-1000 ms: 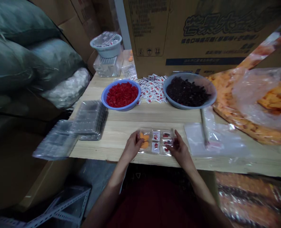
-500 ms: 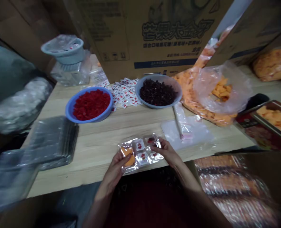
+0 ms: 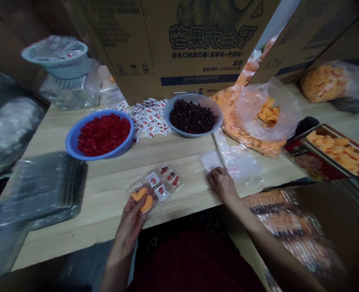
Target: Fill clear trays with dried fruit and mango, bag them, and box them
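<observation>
- Directions are read from the filled clear tray (image 3: 165, 179), twelve o'clock facing away from the person; it is at the near edge of the wooden table (image 3: 179, 150), tilted towards two o'clock. Contact with the tabletop cannot be confirmed.
- Contents: orange pieces (image 3: 145, 202) at the eight o'clock end, two printed sachets mid-tray, red and dark pieces at two.
- Left hand (image 3: 129, 221), between seven and eight: fingers clamped on the tray's orange end, thumb on top.
- Right hand (image 3: 224, 185), at three, clear of the tray: fingers curled at the near edge of the flat plastic bags (image 3: 248, 168); whether they pinch it cannot be told.
- Stacked clear trays (image 3: 47, 188): nine o'clock.
- Blue bowl (image 3: 118, 153) of red pieces: between ten and eleven.
- Loose sachets (image 3: 151, 117): twelve.
- Grey-blue bowl (image 3: 218, 117) of dark pieces: one.
</observation>
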Motion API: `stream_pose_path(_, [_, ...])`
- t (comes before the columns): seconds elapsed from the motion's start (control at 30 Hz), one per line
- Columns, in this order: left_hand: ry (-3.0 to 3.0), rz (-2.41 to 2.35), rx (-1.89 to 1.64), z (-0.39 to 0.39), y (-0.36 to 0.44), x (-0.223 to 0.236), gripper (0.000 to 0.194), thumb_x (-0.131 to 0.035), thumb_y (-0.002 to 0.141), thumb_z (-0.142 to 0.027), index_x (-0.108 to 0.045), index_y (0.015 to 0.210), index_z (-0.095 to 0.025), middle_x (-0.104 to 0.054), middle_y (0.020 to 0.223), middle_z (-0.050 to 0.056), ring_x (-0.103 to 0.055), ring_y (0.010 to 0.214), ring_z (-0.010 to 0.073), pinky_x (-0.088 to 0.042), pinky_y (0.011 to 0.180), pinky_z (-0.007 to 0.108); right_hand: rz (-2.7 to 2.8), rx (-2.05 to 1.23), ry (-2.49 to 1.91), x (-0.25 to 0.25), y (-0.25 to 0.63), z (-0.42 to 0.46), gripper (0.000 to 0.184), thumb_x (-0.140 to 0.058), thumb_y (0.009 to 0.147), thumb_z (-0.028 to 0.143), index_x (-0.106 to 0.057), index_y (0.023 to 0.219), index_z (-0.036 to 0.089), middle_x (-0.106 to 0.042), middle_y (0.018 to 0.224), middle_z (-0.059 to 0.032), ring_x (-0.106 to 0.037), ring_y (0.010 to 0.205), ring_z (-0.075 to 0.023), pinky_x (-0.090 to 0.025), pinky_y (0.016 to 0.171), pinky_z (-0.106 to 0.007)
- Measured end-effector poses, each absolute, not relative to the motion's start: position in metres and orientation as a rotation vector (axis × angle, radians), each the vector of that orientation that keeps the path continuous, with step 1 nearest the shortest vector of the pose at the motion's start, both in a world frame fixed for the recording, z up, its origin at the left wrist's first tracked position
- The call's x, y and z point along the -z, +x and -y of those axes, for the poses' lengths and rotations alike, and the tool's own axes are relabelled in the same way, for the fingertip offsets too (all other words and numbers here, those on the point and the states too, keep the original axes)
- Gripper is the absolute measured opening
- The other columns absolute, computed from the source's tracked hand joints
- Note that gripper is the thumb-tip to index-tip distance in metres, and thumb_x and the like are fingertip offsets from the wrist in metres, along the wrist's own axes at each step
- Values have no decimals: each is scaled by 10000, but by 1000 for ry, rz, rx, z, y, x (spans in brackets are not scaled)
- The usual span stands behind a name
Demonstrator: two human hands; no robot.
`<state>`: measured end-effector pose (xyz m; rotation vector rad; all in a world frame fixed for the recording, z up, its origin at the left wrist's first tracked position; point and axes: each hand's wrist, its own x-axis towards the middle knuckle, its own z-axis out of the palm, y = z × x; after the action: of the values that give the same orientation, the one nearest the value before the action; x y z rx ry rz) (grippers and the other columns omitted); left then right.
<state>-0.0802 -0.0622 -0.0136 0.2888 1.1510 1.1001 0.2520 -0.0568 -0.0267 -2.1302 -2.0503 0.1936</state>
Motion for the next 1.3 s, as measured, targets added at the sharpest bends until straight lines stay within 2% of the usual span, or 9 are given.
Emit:
stream_pose_path(0.1, [281, -1122, -1107, 65, -78, 13, 361, -748, 767, -103, -674, 1115, -161, -754, 1028, 83, -739, 830, 175, -611, 648, 192, 2197, -153, -2185, 18, 246, 48, 273, -436, 998, 187, -682, 881, 159, -636, 949, -97, -581, 918, -218, -422, 779, -304])
stream_pose_path(0.3, [293, -1104, -1123, 66, -74, 16, 386, -777, 744, -125, -667, 1112, -157, -751, 1013, 82, -731, 762, 163, -500, 444, 104, 2244, -89, -2359, 6, 232, 14, 260, -477, 950, 197, -721, 1009, 133, -639, 1099, -164, -575, 1042, -270, -438, 797, -330])
stream_pose_path(0.43, [294, -1109, -1141, 66, -74, 15, 393, -784, 745, -131, -675, 1122, -154, -754, 1020, 76, -732, 779, 155, -554, 527, 121, 2206, -133, -2416, 2, 240, -4, 222, -549, 883, 170, -756, 922, 99, -685, 972, -198, -609, 996, -306, -458, 792, -363])
stream_pose_path(0.6, [273, -1126, -1140, 63, -73, 13, 397, -780, 750, -122, -675, 1131, -161, -757, 1025, 64, -734, 797, 152, -594, 615, 153, 2141, -216, -2355, -1, 264, -4, 165, -582, 849, 119, -739, 802, 140, -720, 893, -165, -649, 848, -241, -433, 684, -293])
stream_pose_path(0.7, [258, -1104, -1134, 60, -69, 13, 378, -784, 748, -121, -675, 1109, -146, -756, 1024, 74, -734, 813, 159, -602, 646, 165, 2040, -340, -2271, 6, 276, -3, 154, -652, 848, 256, -683, 722, 173, -688, 739, -68, -600, 675, -172, -375, 575, -249])
stream_pose_path(0.8, [237, -1087, -1128, 55, -62, 14, 381, -779, 752, -108, -672, 1116, -146, -753, 1031, 76, -733, 840, 160, -609, 699, 181, 1789, -681, -2021, 17, 283, -6, 412, -711, 780, 489, -548, 546, 192, -497, 514, 22, -435, 504, -112, -288, 488, -232])
stream_pose_path(0.93, [224, -1072, -1132, 52, -56, 14, 360, -767, 768, -112, -678, 1115, -151, -752, 1034, 72, -730, 852, 159, -609, 713, 186, 1688, -817, -1863, 24, 291, -6, 561, -592, 787, 669, -490, 494, 202, -400, 478, 32, -342, 485, -102, -255, 484, -247])
stream_pose_path(1.13, [216, -1066, -1146, 56, -58, 15, 332, -750, 769, -84, -686, 1091, -135, -754, 1011, 77, -728, 839, 161, -601, 667, 172, 1624, -754, -1861, 20, 310, 9, 503, -562, 796, 642, -514, 554, 203, -475, 526, 4, -405, 522, -127, -302, 514, -267])
stream_pose_path(1.3, [207, -1063, -1154, 58, -54, 13, 334, -751, 759, -75, -684, 1083, -126, -754, 1004, 82, -730, 823, 161, -599, 643, 168, 1621, -576, -1852, 6, 314, 17, 273, -565, 848, 422, -631, 749, 176, -634, 739, -54, -559, 662, -177, -428, 635, -293])
